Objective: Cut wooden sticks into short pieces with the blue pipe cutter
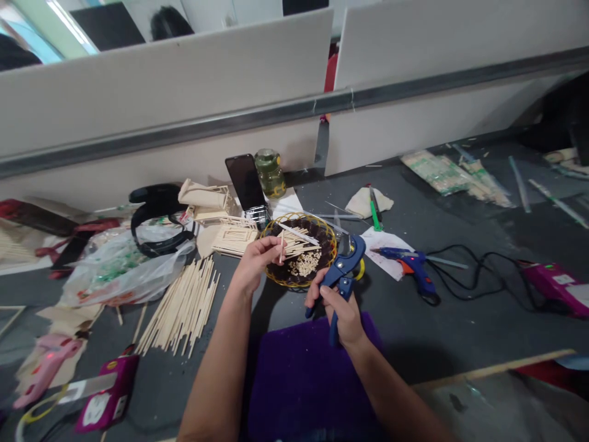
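Note:
Between the fingertips of my left hand [258, 261] is a short thin wooden stick [281, 247], held upright over the near left part of a round basket [332, 236]. Cut stick lengths [299, 244] and a heap of tiny wooden bits [305, 264] lie inside the basket. My right hand [341, 310] is wrapped round the handles of a blue hand cutter [344, 267], its jaw end pointing up and away beside the basket's right rim. The cutter's handles are spread apart. Left of my left arm a fan of long wooden sticks [181, 307] lies on the table.
A phone [246, 184] leans by a green jar [270, 174] behind the basket. To the right are a blue glue gun [409, 261] with black cords and a green craft knife [375, 212]. A pink glue gun [48, 365] lies left. Low white partitions [184, 92] stand behind.

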The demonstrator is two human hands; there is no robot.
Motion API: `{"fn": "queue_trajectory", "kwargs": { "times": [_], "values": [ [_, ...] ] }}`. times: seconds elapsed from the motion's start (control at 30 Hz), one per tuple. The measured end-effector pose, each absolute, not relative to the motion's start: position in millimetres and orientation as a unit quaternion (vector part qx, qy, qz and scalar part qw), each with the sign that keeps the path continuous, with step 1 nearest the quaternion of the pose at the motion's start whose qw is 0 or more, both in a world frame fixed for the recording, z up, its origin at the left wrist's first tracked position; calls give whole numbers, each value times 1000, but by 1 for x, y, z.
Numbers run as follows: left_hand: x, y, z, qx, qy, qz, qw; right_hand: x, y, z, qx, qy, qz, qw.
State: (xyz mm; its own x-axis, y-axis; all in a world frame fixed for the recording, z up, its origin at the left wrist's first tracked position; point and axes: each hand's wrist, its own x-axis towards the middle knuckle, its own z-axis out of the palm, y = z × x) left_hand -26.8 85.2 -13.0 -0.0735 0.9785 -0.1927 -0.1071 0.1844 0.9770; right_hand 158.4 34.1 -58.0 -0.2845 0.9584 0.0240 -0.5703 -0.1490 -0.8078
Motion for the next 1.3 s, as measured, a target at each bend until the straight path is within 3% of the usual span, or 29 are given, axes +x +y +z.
{"fn": "queue_trajectory", "kwargs": {
  "times": [0.3, 0.6, 0.7, 0.8, 0.93, 1.1, 1.3],
  "values": [
    [-18, 71, -13, 391, 505, 522, 566, 158, 33, -60, -280, -397, 703, 520],
    [-4, 43, -20, 433, 490, 571, 496, 161, 31, -55, -313, -447, 666, 509],
    [-2, 32, -23, 487, 499, 584, 416, 170, 33, -54, -373, -539, 570, 496],
    [-2, 26, -24, 527, 507, 589, 344, 180, 39, -52, -426, -667, 397, 465],
    [-3, 22, -23, 555, 503, 582, 316, 187, 44, -49, -431, -776, 216, 406],
    [-5, 20, -23, 558, 499, 581, 320, 184, 43, -49, -435, -813, 145, 360],
    [-3, 18, -20, 583, 502, 555, 318, 179, 41, -47, -422, -823, 147, 350]
  ]
}}
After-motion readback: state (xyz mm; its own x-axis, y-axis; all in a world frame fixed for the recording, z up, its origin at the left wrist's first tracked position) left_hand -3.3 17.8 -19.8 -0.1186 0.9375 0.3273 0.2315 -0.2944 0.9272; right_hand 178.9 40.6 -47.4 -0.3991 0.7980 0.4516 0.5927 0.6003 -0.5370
